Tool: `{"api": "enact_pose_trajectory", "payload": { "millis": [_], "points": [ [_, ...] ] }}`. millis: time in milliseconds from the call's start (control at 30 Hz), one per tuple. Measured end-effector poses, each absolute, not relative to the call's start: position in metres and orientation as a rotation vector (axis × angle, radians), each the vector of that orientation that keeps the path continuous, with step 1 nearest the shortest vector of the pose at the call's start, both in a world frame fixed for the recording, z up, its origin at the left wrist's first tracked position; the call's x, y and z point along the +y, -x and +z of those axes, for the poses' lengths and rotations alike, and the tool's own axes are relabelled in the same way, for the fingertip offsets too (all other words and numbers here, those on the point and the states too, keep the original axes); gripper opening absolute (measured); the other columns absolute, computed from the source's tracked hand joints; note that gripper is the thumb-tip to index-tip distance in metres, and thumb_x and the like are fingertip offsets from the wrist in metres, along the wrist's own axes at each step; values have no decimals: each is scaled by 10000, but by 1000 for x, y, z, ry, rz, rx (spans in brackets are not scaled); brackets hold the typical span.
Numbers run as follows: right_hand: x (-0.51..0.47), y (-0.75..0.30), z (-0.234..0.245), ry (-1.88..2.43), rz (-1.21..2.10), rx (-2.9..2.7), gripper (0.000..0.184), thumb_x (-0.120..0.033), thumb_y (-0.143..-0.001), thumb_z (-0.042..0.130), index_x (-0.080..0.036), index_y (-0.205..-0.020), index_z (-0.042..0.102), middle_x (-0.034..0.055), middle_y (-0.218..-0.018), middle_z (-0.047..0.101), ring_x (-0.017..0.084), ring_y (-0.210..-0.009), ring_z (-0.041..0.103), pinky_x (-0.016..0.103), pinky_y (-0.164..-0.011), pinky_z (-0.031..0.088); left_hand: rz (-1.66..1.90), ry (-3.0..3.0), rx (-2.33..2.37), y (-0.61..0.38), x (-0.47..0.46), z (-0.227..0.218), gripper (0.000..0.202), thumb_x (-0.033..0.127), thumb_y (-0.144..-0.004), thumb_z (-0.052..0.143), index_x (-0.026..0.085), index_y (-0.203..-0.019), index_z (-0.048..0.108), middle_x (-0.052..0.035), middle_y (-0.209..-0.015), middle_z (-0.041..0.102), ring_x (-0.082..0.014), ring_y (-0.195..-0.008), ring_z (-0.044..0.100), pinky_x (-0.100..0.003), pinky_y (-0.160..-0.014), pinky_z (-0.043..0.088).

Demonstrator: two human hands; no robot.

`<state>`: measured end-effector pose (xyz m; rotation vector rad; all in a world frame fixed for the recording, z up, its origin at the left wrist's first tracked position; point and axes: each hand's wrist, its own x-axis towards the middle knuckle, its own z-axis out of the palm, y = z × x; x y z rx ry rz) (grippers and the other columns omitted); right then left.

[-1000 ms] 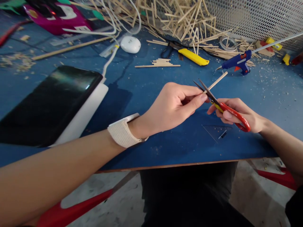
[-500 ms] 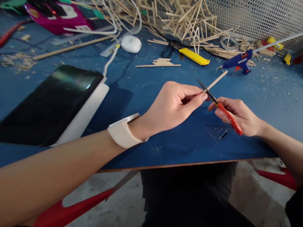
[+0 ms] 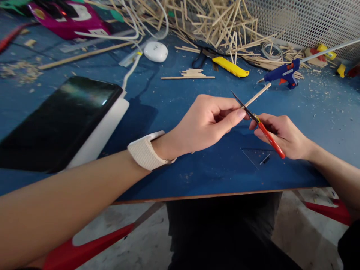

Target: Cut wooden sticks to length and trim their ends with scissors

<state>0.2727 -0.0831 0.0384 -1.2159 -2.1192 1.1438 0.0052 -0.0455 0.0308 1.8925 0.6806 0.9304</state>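
Between thumb and fingers my left hand (image 3: pixel 212 122) pinches a thin wooden stick (image 3: pixel 258 93), which slants up to the right. My right hand (image 3: pixel 284 135) grips red-handled scissors (image 3: pixel 270 139). Their dark blades cross the stick just beyond my left fingertips; whether they bite into it is too small to tell. Below my hands a clear set square (image 3: pixel 254 155) lies on the blue table (image 3: pixel 180 183). Several short cut sticks (image 3: pixel 194 73) lie stacked beside a longer one, farther back.
A yellow utility knife (image 3: pixel 230 66) and a blue glue gun (image 3: pixel 284 73) lie behind my hands. At the back is a heap of wooden sticks (image 3: pixel 213 22). A dark tablet (image 3: pixel 60 123), a white earbud case (image 3: pixel 155 51) and a purple power strip (image 3: pixel 69 20) occupy the left.
The scissors' handle has shifted slightly up and left with my right hand. My left hand and the stick have barely moved.
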Motion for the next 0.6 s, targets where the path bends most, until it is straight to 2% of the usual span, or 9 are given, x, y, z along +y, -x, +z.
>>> {"api": "enact_pose_trajectory", "payload": {
  "millis": [67,133,267,433,600],
  "points": [
    [-81,-275,37,1174,1117,-2145,433,-580,-1164,695,-199,-971,622,-67,-742,490,94,-651,360,296,-590,342,883,-1773,592,-4,-42,29,314,398,-1186,658,227,-972,813,60,-577,588,-97,-428,458,-274,-424,344],
    [-80,-277,37,1121,1112,-2168,411,-556,-1167,698,-198,-981,624,-65,-755,498,94,-662,373,296,-608,357,848,-1702,526,-3,-39,28,249,469,-1174,727,301,-1049,861,69,-551,596,-108,-383,457,-296,-375,348],
    [-80,-278,37,1060,1123,-2159,387,-531,-1169,707,-202,-986,620,-61,-768,509,94,-664,384,291,-617,367,883,-1697,477,-4,-38,30,72,493,-1036,876,425,-1013,882,70,-502,569,-145,-387,436,-336,-364,344],
    [-81,-277,37,1064,1120,-2141,385,-515,-1161,729,-202,-967,617,-71,-752,478,86,-644,364,284,-599,350,910,-1697,513,-7,-41,33,51,481,-996,852,453,-962,877,62,-485,544,-175,-414,420,-358,-383,355],
    [-80,-277,32,1068,1175,-2119,380,-535,-1145,743,-167,-1065,690,-56,-761,546,85,-638,409,264,-577,374,897,-1735,547,-6,-40,32,130,506,-1038,809,416,-962,863,63,-490,537,-165,-445,405,-338,-386,336]
  ]
}}
